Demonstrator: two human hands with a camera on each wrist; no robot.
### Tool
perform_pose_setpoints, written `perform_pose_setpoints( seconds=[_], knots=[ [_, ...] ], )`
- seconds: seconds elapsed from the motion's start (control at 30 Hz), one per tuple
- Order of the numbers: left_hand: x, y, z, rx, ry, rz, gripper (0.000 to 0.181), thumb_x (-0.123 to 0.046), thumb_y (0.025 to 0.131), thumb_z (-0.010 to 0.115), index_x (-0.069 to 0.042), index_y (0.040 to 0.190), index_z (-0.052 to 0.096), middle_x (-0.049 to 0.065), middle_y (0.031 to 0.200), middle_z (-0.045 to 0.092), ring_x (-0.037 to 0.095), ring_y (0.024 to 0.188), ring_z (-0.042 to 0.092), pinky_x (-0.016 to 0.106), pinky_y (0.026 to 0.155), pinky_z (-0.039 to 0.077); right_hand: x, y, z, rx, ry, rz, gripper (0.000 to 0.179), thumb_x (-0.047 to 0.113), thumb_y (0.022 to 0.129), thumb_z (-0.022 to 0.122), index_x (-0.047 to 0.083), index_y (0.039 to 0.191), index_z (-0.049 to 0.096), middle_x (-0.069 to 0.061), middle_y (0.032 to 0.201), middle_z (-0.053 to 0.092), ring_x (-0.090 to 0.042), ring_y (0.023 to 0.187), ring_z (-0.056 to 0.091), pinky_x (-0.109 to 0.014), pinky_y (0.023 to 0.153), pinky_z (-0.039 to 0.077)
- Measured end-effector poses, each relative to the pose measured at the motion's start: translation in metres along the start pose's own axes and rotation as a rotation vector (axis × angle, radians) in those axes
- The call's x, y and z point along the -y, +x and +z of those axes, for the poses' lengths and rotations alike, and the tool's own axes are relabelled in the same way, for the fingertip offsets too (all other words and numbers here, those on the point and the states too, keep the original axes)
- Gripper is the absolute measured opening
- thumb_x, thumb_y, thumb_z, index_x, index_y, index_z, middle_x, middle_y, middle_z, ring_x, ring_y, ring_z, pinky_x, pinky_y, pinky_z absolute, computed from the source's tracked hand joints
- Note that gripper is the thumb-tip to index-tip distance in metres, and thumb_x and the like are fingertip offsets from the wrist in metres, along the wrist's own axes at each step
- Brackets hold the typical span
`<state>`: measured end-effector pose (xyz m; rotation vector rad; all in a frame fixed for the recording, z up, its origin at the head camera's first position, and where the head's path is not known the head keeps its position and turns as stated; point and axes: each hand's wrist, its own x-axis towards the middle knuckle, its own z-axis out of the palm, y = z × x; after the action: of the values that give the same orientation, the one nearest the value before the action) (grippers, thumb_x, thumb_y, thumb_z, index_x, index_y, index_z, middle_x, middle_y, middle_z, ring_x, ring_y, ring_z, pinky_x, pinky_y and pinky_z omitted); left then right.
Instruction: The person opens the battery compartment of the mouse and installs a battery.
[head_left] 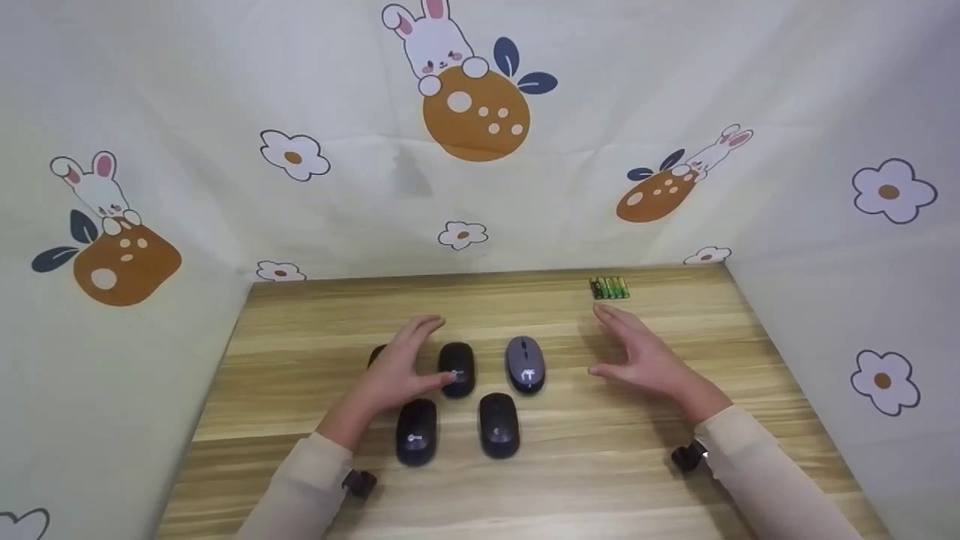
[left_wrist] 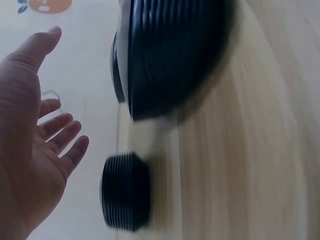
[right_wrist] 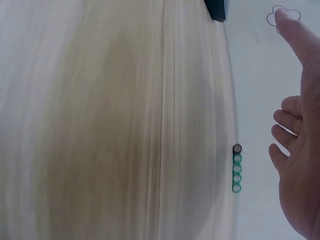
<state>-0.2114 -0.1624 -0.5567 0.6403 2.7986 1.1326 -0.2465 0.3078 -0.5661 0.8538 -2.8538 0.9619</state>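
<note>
Wide grips are shown by the left hand (head_left: pixel 394 373) and right hand (head_left: pixel 646 360), fingers and thumbs spread apart above a wood-grained table (head_left: pixel 592 484); below the left, one black mouse (head_left: pixel 376 353) is largely hidden by it, and a second black mouse (head_left: pixel 457 358) is overlapped by its thumb in the head view, though a gap is shown by the left wrist view; nearer the wearer, near the left wrist, a third black mouse (head_left: pixel 416 433) is placed, with a fourth black mouse (head_left: pixel 499 425) to its right; between the two hands, a grey mouse (head_left: pixel 525 365) is seen; just beyond the fingertips of the right, a row of five batteries (head_left: pixel 610 288) is laid side by side; behind the hands, a pale cloth (head_left: pixel 562 217) printed with rabbits and flowers is hung.
</note>
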Motion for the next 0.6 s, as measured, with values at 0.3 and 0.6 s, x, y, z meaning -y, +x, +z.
perform_pose_setpoints(
  seconds=[0.3,0.6],
  knots=[
    [-0.025,0.025,0.024,0.088,0.013,0.05,0.099,-0.045,0.092,0.09,-0.009,0.17,0.041,0.011,0.173,0.039,0.036,0.159,0.04,0.055,0.131,0.035,0.02,0.012,0.014,0.055,0.017,-0.055,0.11,0.056,0.09,0.089,0.002,0.171,0.037,-0.022,0.175,0.036,-0.044,0.162,0.033,-0.061,0.133,0.027],
    [-0.039,0.046,0.043,0.168,0.031,0.064,0.105,-0.049,0.089,0.091,-0.008,0.17,0.039,0.015,0.172,0.04,0.036,0.158,0.04,0.052,0.132,0.034,0.036,0.023,0.026,0.099,0.004,-0.105,0.115,0.061,0.089,0.088,0.001,0.171,0.035,-0.023,0.175,0.035,-0.042,0.162,0.034,-0.06,0.132,0.028]
  ],
)
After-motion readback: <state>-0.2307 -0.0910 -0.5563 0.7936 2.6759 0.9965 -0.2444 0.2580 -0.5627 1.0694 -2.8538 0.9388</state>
